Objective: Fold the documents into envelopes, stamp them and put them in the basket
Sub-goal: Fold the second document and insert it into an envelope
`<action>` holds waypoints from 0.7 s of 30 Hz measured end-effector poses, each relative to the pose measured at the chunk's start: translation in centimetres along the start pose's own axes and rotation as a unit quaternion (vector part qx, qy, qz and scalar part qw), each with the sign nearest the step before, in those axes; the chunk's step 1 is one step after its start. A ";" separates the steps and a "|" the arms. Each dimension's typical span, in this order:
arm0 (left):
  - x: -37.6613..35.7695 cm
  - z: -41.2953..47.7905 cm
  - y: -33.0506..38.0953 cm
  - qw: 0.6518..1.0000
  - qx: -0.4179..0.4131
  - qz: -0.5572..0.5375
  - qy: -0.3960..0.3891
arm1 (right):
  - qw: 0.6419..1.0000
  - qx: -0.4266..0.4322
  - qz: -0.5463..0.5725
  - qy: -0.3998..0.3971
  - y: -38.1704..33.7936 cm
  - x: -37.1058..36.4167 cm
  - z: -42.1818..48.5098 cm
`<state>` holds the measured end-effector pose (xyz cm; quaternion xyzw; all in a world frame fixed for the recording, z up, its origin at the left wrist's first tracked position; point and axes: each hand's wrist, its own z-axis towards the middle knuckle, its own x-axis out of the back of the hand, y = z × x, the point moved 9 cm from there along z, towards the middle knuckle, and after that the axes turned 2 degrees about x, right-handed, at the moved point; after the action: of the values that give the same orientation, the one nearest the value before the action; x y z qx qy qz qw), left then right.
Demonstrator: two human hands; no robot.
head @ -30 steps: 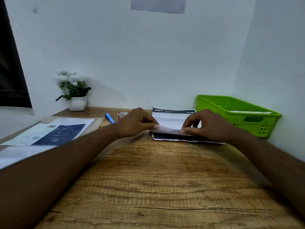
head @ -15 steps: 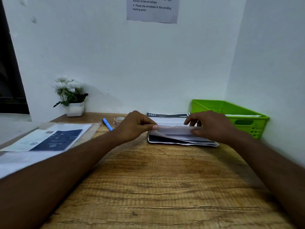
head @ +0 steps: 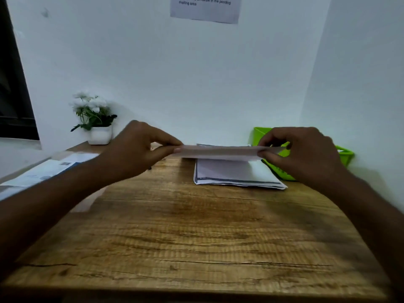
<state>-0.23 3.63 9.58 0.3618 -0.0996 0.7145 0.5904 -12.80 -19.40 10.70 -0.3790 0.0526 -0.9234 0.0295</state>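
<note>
Two grips hold one folded document (head: 220, 152) by its ends, left hand (head: 133, 149) and right hand (head: 306, 154) pinching it above the paper stack (head: 236, 174) on the tabletop (head: 196, 237), beside the green basket (head: 346, 153). The wall notice (head: 205, 12) reads "Place the envelope in the pending mailing area".

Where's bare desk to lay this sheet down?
Bare: the near half of the wooden desk, from the white document stack to the front edge. Crowded: back edge, green plastic basket right, blue-and-white leaflets left, white flower pot behind them.
</note>
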 end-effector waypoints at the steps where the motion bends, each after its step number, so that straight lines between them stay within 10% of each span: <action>1: 0.6 -1.3 0.5 1.000 -0.002 0.007 -0.005 | 1.000 0.004 0.020 -0.003 -0.6 0.5 -1.0; 21: 2.2 -14.3 0.0 0.980 0.179 -0.034 -0.078 | 0.982 0.055 0.102 -0.151 -4.9 -1.1 -11.7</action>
<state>-6.07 13.45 0.73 0.5193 -0.0041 0.6701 0.5304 -20.31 -13.61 2.30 -0.5048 0.0349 -0.8489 0.1524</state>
